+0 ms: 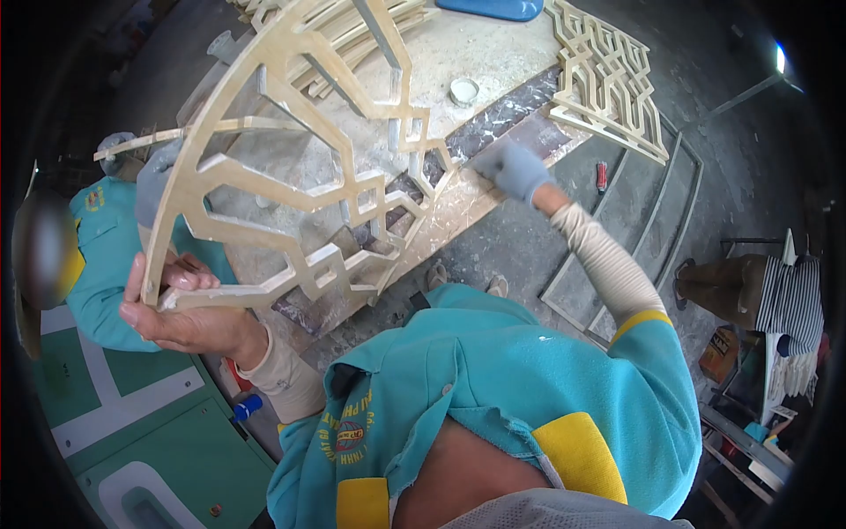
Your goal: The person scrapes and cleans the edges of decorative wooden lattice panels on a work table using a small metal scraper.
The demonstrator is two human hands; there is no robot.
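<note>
My bare left hand grips the lower corner of a fan-shaped wooden lattice panel, thumb and fingers wrapped around it. The panel is tilted up over the table, its openwork side toward the right. My right hand, in a grey glove, is by the table's front edge, just right of the panel's inner end. Its fingers are curled together; what they hold, if anything, is hidden. Beneath and behind that hand lies a dark brown strip on the tabletop.
Across the table, a co-worker in gloves holds a curved wooden piece. A small bowl of pale paste, stacked wooden parts and another lattice panel lie on the table. Metal frames and another person stand to the right.
</note>
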